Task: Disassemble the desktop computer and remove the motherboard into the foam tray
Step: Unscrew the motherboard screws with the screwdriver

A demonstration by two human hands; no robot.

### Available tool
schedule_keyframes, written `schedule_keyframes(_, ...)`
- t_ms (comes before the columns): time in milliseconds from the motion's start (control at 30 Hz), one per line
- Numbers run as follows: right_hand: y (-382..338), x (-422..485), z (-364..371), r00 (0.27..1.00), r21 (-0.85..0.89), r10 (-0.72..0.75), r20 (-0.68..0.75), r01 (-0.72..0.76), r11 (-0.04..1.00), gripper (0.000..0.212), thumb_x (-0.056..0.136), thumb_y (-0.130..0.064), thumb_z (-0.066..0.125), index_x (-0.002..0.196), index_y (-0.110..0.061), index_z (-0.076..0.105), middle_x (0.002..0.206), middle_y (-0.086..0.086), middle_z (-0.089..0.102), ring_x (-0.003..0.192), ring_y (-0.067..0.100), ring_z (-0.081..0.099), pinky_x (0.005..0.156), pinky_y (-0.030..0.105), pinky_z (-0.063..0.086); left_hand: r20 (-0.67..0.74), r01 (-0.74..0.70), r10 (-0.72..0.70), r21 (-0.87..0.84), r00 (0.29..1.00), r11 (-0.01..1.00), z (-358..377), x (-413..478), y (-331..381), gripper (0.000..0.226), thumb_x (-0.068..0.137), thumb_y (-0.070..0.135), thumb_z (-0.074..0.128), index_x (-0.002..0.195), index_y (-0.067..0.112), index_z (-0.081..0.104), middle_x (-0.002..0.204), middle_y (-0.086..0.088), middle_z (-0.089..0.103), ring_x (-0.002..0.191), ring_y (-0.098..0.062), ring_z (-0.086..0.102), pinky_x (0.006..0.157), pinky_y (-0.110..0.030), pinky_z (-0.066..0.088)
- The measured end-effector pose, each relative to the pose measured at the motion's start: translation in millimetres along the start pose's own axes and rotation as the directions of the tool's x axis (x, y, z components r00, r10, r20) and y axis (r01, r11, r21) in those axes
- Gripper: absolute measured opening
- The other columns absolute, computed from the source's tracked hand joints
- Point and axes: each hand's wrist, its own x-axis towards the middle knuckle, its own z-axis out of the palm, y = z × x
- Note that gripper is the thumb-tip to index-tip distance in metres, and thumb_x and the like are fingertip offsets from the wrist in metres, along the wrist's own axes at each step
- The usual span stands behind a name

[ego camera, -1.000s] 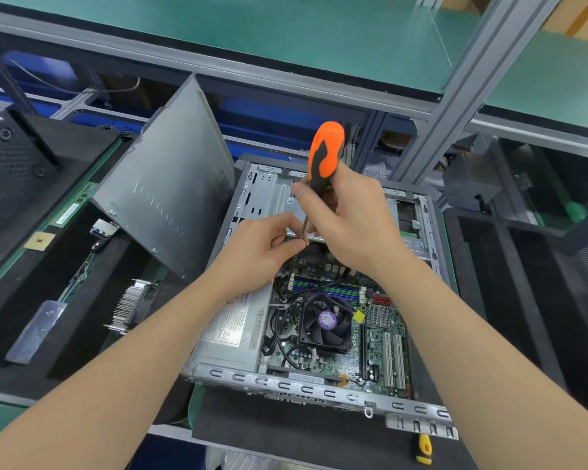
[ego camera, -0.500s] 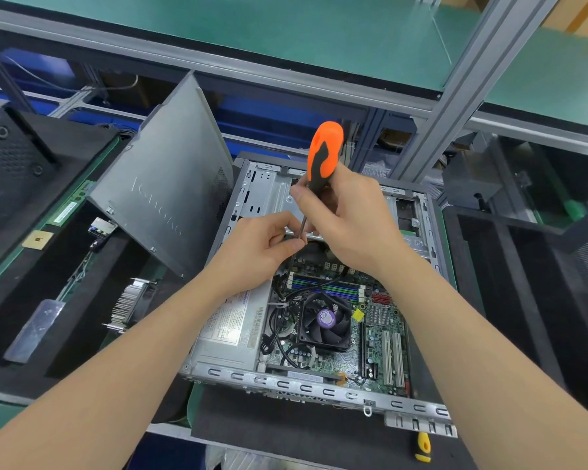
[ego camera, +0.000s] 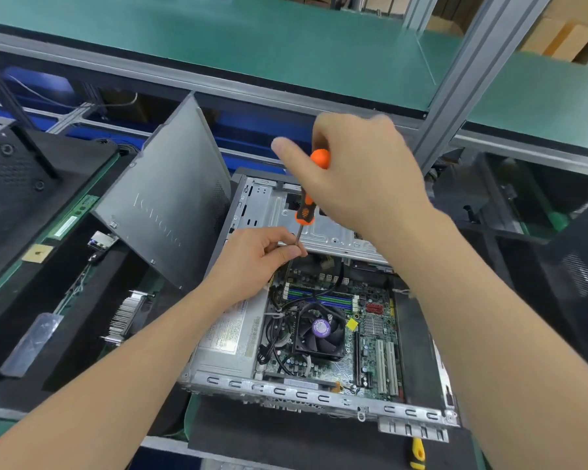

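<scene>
Right grip (ego camera: 364,178): clenched round the handle of the orange screwdriver (ego camera: 305,208), upper middle of frame.
Left grip (ego camera: 255,259): pinching its shaft near the tip.
Motherboard (ego camera: 370,320): seated in the case (ego camera: 286,390), lower middle.
Foam tray (ego camera: 82,354): lower left.
Advice: seat the tip squarely, press down while turning, steady the shaft.

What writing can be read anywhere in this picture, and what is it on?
"lenovo", embossed on the grey side panel, seen upside down; soft, so likely rather than certain.
White label on the metal box: print too small to read.
Purple sticker on the fan: blurred, unreadable.
Label on the green strip at left: unreadable.
</scene>
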Motion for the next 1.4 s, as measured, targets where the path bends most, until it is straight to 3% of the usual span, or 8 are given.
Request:
schedule_keyframes(233,-6,25,-4,0.949,-0.076,0.048,0.312,-0.025,0.997,0.047,0.1,-0.041,0.057,0.068,-0.015,0.033,0.069,0.004,0.037,0.056,0.019,0.035,0.049,0.029,0.023,0.061,-0.026,0.028,-0.032,0.998,0.999,-7,5,-1,0.014,0.099,0.034,0.066,0.105,0.044,0.073,0.052,0.011,0.03,0.051,-0.006,0.032,0.055,-0.014,0.033)
schedule_keyframes(500,5,35,-12,0.899,-0.072,-0.073,0.431,0.115,0.991,0.041,0.098,-0.043,0.06,0.072,-0.011,0.055,0.061,0.005,0.048,0.054,0.022,0.043,0.046,0.029,0.024,0.064,-0.136,0.157,-0.251,0.986,0.958,-32,37,44,0.028,0.092,0.045,0.06,0.116,0.037,0.073,0.062,-0.003,0.036,0.053,-0.007,0.03,0.054,-0.015,0.034)
schedule_keyframes(767,9,49,-30,0.672,0.037,-0.368,0.643,0.453,0.891,0.022,0.095,-0.049,0.064,0.091,-0.029,0.055,0.078,-0.012,0.063,0.072,0.009,0.057,0.065,0.036,0.047,0.275,-0.118,0.174,-0.208,0.946,0.971,-40,43,49,0.018,0.104,0.028,0.059,0.114,0.028,0.074,0.058,0.017,0.044,0.05,-0.002,0.036,0.051,-0.008,0.032)
schedule_keyframes(867,6,51,-34,0.582,0.077,-0.452,0.676,0.554,0.829,0.015,0.092,-0.027,0.068,0.093,-0.032,0.054,0.084,-0.016,0.062,0.079,0.004,0.057,0.065,0.033,0.045,0.29,-0.087,0.155,-0.235,0.944,0.968,-41,42,47,0.017,0.1,0.03,0.064,0.109,0.019,0.074,0.059,0.021,0.05,0.053,0.0,0.044,0.057,-0.009,0.038)
schedule_keyframes(1000,0,46,-32,0.492,0.107,-0.529,0.692,0.654,0.749,0.032,0.078,0.002,0.06,0.081,-0.029,0.058,0.089,-0.009,0.062,0.078,0.004,0.055,0.059,0.021,0.034,0.36,-0.06,0.159,-0.271,0.919,0.961,-41,35,53,0.012,0.096,0.041,0.066,0.1,0.034,0.075,0.07,-0.026,0.042,0.058,-0.031,0.036,0.052,-0.037,0.034)
schedule_keyframes(1133,-1,39,-43,0.525,0.163,-0.502,0.687,0.562,0.811,0.022,0.086,-0.031,0.072,0.104,-0.032,0.059,0.099,-0.011,0.059,0.09,0.004,0.052,0.074,0.031,0.045,0.357,-0.014,0.129,-0.309,0.925,0.951,-35,30,52,0.019,0.099,0.037,0.067,0.107,0.021,0.072,0.065,-0.016,0.031,0.054,-0.024,0.024,0.049,-0.035,0.022)
schedule_keyframes(1267,-18,21,-38,0.845,-0.23,-0.224,0.486,0.371,0.9,0.06,0.09,-0.08,0.044,0.097,-0.022,0.053,0.083,0.0,0.051,0.079,0.025,0.05,0.06,0.037,0.041,0.309,-0.004,0.083,-0.248,0.947,0.969,-32,28,54,0.01,0.098,0.042,0.067,0.088,0.042,0.071,0.055,0.008,0.033,0.05,-0.015,0.028,0.048,-0.032,0.025)
schedule_keyframes(1400,-29,21,-19,0.904,-0.202,0.051,0.425,0.04,0.979,0.056,0.1,-0.063,0.05,0.073,-0.015,0.038,0.066,0.002,0.049,0.055,0.022,0.055,0.046,0.027,0.034,0.291,-0.025,0.083,-0.197,0.953,0.98,-33,27,54,0.013,0.097,0.049,0.064,0.088,0.045,0.073,0.055,0.006,0.036,0.049,-0.013,0.032,0.048,-0.031,0.029)
